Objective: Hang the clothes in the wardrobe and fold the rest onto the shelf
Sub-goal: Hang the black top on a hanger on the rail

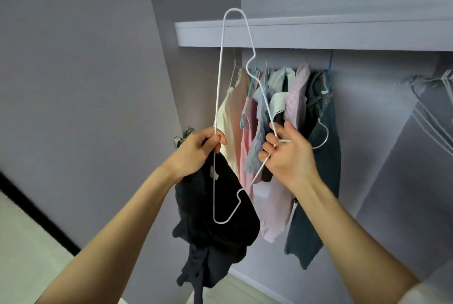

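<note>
Hanger (pixel 219 83) work is occupying both hands in front of the open wardrobe: the left hand (pixel 196 154) is curling its fingers around the long straight wire of the white hanger while also gripping the black garment (pixel 215 230), which is hanging down below that fist, and the right hand (pixel 286 154) is pinching the hanger's neck near its hook, so the frame is standing on end with 1 shoulder up by the shelf (pixel 306 34) and the other down against the black cloth. To do this step well, the person should probably be turning the hanger level, feeding 1 shoulder into the garment's neck opening, then the other, keeping the cloth's weight in the left hand until both sides are seated. Only then does lifting it toward the hanging clothes (pixel 289 112) make sense, into a gap, perhaps right of the dark trousers (pixel 316 181). The rail itself is hiding behind the shelf edge. The garment's neck opening is lost in the dark folds, and what kind of garment it is cannot be told. More white hangers (pixel 441 97) at the far right are being cut off by the frame edge and are blurring.
</note>
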